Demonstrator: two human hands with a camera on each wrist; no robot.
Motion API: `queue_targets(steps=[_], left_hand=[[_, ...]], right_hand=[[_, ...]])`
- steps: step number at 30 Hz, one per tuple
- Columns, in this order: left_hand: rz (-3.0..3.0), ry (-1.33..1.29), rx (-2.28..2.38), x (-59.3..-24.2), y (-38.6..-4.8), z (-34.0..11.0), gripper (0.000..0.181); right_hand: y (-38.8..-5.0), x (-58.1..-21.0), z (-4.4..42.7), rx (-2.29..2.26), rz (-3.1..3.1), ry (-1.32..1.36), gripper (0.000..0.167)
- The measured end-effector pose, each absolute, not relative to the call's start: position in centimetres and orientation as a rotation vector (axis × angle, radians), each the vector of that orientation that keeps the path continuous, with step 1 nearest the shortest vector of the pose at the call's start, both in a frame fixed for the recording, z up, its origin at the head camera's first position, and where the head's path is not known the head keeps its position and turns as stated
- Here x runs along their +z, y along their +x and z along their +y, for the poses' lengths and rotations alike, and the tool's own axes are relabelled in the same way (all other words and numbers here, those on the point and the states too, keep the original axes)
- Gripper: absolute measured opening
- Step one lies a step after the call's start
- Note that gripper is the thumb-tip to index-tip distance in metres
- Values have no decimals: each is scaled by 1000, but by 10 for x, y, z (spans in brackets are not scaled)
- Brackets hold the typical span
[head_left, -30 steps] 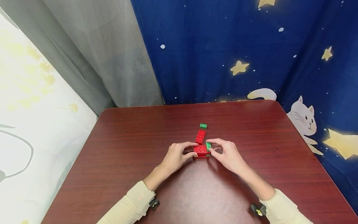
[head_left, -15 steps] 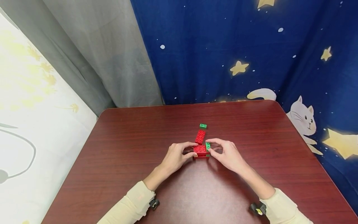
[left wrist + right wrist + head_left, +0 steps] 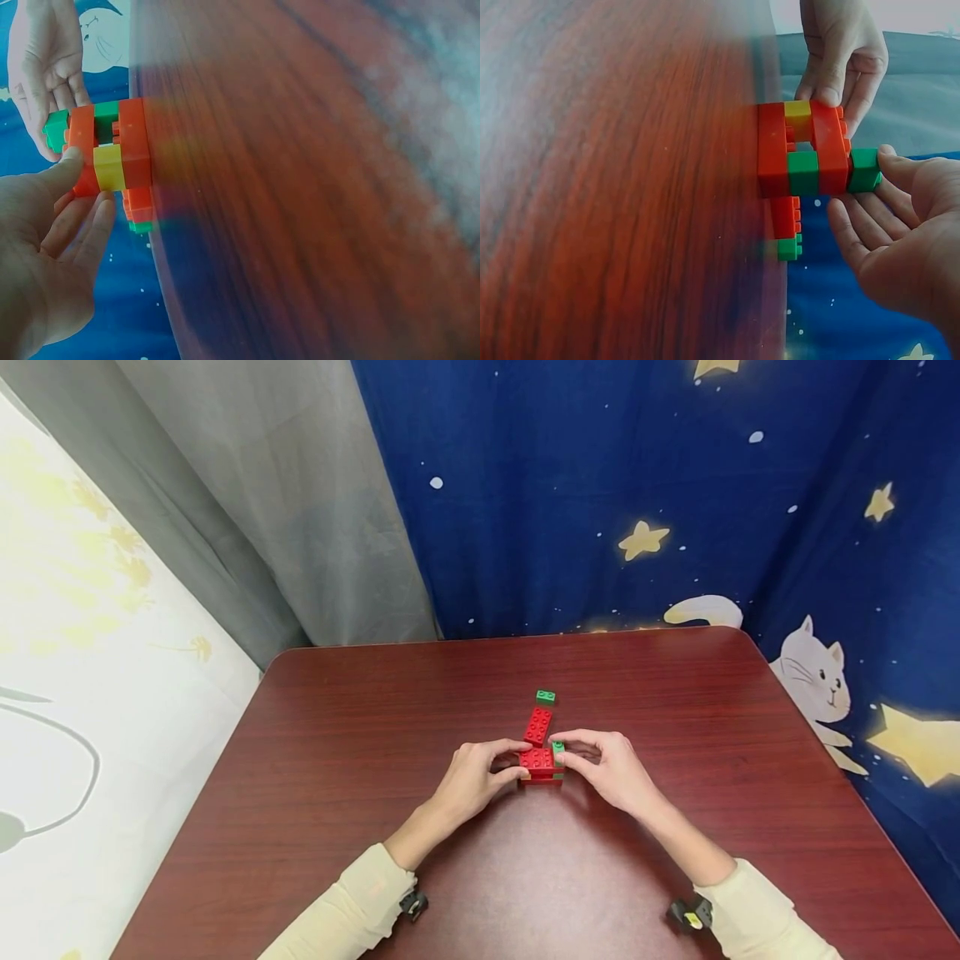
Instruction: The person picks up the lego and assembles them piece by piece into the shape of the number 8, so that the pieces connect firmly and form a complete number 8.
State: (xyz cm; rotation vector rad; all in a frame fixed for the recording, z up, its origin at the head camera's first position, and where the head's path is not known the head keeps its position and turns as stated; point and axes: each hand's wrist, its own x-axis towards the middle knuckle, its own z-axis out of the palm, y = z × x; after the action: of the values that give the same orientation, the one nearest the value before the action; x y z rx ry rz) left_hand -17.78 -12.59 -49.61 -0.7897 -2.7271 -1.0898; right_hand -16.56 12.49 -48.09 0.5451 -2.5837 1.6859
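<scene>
A stack of bricks stands on the table: a lower red brick [image 3: 772, 169], a yellow brick [image 3: 109, 168] and a green brick [image 3: 803, 172] side by side with a gap, and an upper red brick [image 3: 536, 760] across them. My left hand [image 3: 471, 777] grips the stack's left end between thumb and fingers. At the other end, my right hand [image 3: 613, 772] pinches a small green brick [image 3: 864, 169] on top of the upper red brick. Whether that brick is fully seated, I cannot tell.
Behind the stack a red brick [image 3: 537, 726] lies on the table [image 3: 360, 710], with a small green brick [image 3: 545, 697] just beyond it. Curtains [image 3: 540, 510] hang past the table's far edge.
My right hand has shifted slightly left, its fingers now further over the green brick on the stack. The left hand and the loose bricks have stayed in place.
</scene>
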Motion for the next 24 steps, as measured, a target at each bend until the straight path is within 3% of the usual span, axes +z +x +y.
queue_targets(steps=[24], left_hand=[[-2749,-771,-1091,-496,-177,-125,41]], right_hand=[[-171,-483,127,1544,-2616,575,28]])
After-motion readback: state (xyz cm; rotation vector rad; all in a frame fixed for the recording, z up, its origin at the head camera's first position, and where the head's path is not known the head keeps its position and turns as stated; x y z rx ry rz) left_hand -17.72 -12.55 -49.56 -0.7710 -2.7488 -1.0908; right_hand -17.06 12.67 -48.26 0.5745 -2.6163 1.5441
